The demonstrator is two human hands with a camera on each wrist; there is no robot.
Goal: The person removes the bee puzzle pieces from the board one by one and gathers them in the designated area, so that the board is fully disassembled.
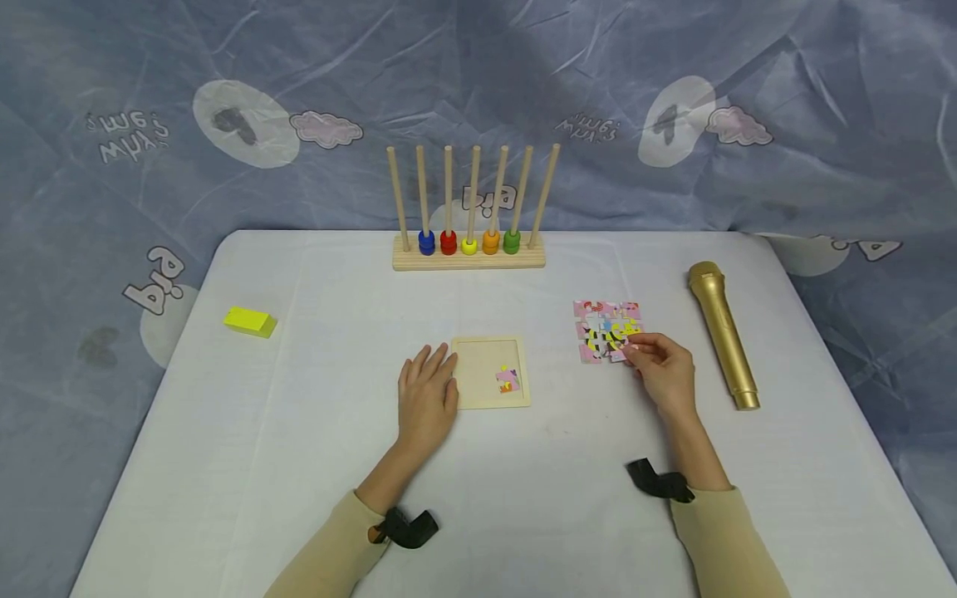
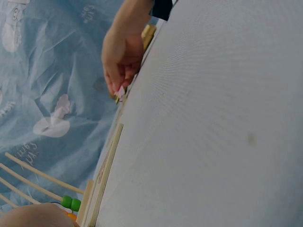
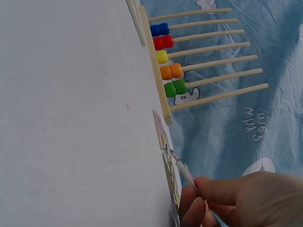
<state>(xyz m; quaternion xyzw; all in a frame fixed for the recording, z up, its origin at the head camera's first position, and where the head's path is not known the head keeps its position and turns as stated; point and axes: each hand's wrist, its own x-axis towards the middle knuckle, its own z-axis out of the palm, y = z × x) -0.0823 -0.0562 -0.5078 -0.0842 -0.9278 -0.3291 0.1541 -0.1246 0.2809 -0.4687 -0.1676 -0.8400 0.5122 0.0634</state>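
My left hand [image 1: 428,394] lies flat with its fingers extended, touching the left edge of a square wooden puzzle tray [image 1: 474,399]. One pink and yellow puzzle piece [image 1: 507,380] lies inside the tray, toward its lower right. To the right of the tray, several pink, yellow and white jigsaw pieces [image 1: 591,330] form a joined-up block on the table. At that block's lower right corner, my right hand [image 1: 668,378] pinches a puzzle piece [image 3: 186,172] between thumb and fingers. In the right wrist view the held piece is tilted up from the others.
A wooden peg rack [image 1: 468,261] with blue, red, yellow, orange and green beads stands at the table's back edge. A gold microphone [image 1: 723,336] lies to the right, beyond my right hand. Far left is a yellow block [image 1: 250,321]. White cloth covers the table [image 1: 314,465].
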